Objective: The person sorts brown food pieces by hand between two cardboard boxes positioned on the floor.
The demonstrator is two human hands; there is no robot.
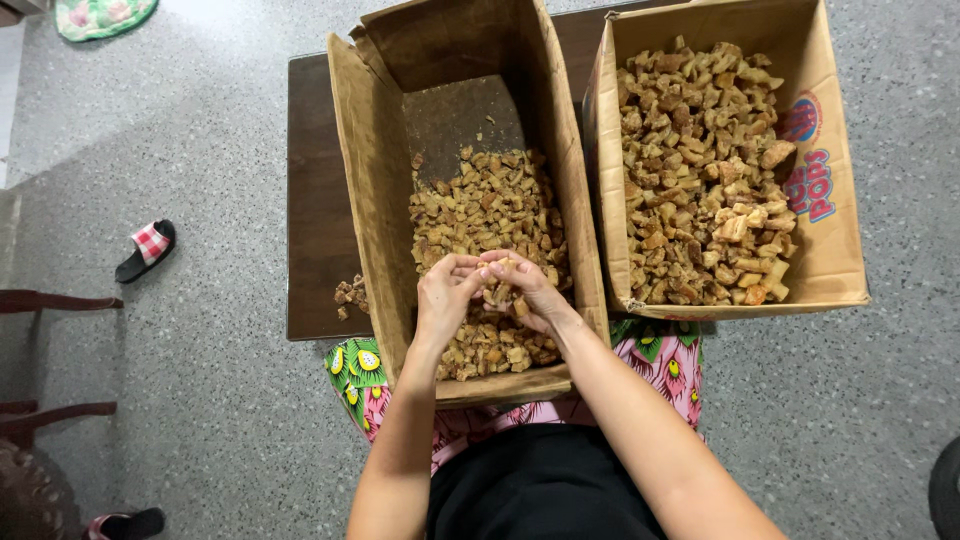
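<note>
Floor (200, 150): grey speckled, filling the frame edges; a sandal (146, 249) lies at the left.
Table (312, 200): dark and low, at upper centre, bearing both boxes; a few stray pieces (349, 294) lie on its lower left edge.
Right box (835, 230): cardboard, at upper right, heaped with larger light-brown chunks (700, 170).
Middle box (370, 200): cardboard, at centre, part filled with smaller brown bits (480, 200); its far floor is bare.
Left hand (445, 295): held over the near end of the middle box, fingers curled inward, meeting the right hand.
Right hand (530, 290): fingers closed narrowly on one small bit (500, 294), pinched between both hands just above the pile.
Step in hand: judged to be breaking or picking apart a bit over the middle box.
Next move: judged to call for a firm two-handed pinch, kept over the box so that fragments fall inside.
</note>
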